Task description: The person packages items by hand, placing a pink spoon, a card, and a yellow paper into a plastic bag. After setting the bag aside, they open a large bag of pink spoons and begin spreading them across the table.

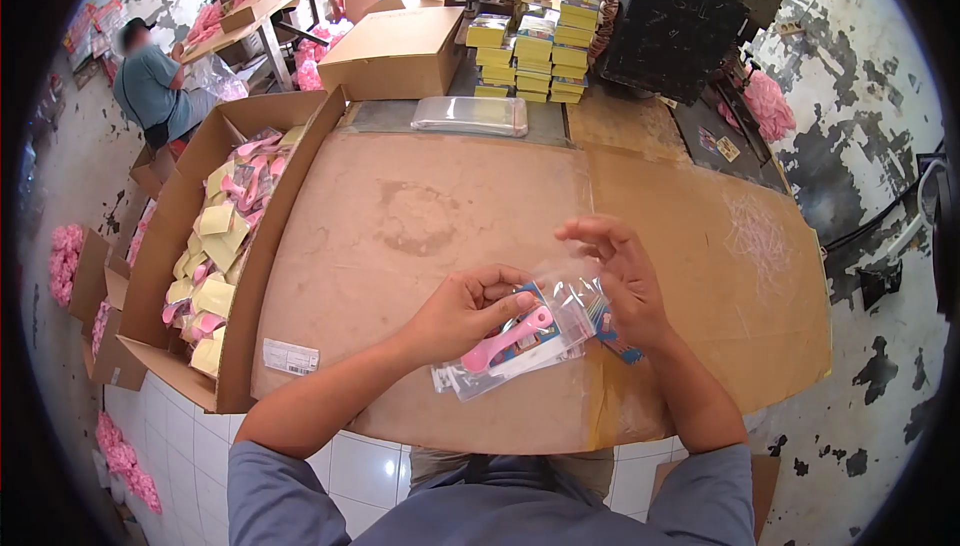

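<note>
My left hand (478,306) is closed on a clear plastic bag (570,321), thumb on top. Inside the bag lie a pink plastic spoon (510,338) with a hole in its handle and a blue printed card (527,308). More clear bags (462,378) appear flat beneath it on the table. To the right, my right hand (622,281) is raised beside the bag's open end, its fingers apart and curved. Several blue printed cards (622,344) rest under that hand, partly hidden by it.
An open carton (270,276) at left holds many bagged pink spoons with yellowish cards. At the back stand a closed carton (392,51), stacked card bundles (535,46), a pack of clear bags (470,116) and a dark machine (672,21). Another person (155,86) sits far left.
</note>
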`<action>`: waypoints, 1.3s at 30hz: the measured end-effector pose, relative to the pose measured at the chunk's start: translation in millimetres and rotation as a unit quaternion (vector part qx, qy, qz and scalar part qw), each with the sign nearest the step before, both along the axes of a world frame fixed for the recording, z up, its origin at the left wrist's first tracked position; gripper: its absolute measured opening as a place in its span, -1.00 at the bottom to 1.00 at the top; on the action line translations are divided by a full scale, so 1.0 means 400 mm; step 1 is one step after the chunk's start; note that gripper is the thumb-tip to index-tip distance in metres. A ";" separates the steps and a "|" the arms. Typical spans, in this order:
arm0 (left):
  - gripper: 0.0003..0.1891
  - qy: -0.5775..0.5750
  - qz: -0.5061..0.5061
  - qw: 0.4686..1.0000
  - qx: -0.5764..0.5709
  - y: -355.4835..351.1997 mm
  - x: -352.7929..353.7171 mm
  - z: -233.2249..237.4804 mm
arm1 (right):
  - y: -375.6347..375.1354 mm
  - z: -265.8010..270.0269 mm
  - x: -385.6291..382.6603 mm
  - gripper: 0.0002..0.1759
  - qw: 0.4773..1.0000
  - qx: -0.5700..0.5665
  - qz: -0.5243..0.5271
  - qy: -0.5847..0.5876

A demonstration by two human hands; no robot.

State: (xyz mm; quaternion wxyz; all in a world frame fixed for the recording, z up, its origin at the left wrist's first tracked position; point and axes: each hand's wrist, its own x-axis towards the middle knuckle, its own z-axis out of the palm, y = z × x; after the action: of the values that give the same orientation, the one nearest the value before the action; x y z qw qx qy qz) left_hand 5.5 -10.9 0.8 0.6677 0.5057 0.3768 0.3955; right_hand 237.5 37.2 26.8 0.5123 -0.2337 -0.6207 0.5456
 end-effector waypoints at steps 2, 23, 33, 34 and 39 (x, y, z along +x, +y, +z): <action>-0.65 0.001 -0.020 1.000 -0.001 -0.002 -0.001 0.009 | -0.016 0.046 -0.001 -0.80 0.995 0.067 0.010 -0.077; -0.59 0.103 0.042 0.946 0.305 -0.048 0.006 0.056 | -0.081 0.227 -0.006 -0.90 0.915 0.227 -0.047 -0.331; -0.71 0.034 0.113 0.959 0.259 -0.056 0.002 0.079 | -0.058 0.156 -0.037 -0.78 0.936 0.250 -0.179 -0.173; -0.71 0.040 0.121 0.957 0.259 -0.057 -0.001 0.078 | -0.058 0.158 -0.043 -0.77 0.906 0.320 -0.194 -0.198; -0.65 0.110 0.136 0.931 0.319 -0.067 -0.001 0.081 | -0.076 0.183 -0.077 -0.71 0.735 0.546 -0.197 -0.351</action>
State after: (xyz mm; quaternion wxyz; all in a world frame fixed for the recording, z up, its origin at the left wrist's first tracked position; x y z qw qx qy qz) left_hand 5.3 -37.8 33.1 0.3653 0.6763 0.3675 0.5237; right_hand 206.6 6.9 99.8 0.3934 -0.2056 -0.8878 -0.1212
